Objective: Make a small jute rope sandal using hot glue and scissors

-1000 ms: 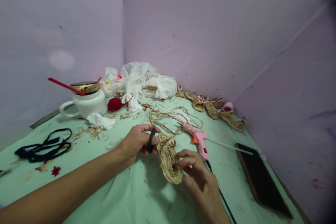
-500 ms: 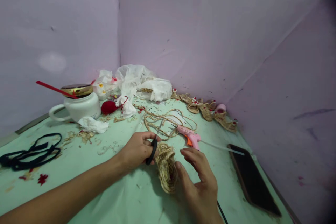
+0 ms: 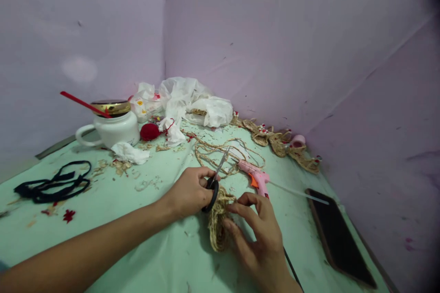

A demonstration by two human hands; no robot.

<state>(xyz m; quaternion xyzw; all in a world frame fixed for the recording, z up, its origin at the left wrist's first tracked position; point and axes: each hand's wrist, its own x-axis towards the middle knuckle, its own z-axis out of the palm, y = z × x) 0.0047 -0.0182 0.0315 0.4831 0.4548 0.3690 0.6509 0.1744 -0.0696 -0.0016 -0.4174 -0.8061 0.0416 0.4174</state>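
My left hand (image 3: 193,193) is closed around the black handles of a pair of scissors (image 3: 213,191), whose blades point up and away. Right beside those handles is a small woven straw slipper (image 3: 217,229), held tilted above the table; whether the left fingers also grip it is hidden. My right hand (image 3: 261,233) has its thumb and fingertips closed on the slipper's right side and its strap. Just beyond the hands lie a loose braided straw cord (image 3: 206,151) and a pink glue gun (image 3: 253,174) with a clear glue stick poking out of its back.
A dark phone (image 3: 338,233) lies at the right. Along the back wall are several straw slippers (image 3: 278,143), a pink tape roll (image 3: 298,141) and white plastic bags (image 3: 213,112). On the left sit a white mug (image 3: 118,130), red yarn ball (image 3: 150,132) and black cord (image 3: 51,185).
My right hand has come in from beside the slipper, and its fingers now touch it. The slipper has turned slightly, and the whole view has shifted a little.
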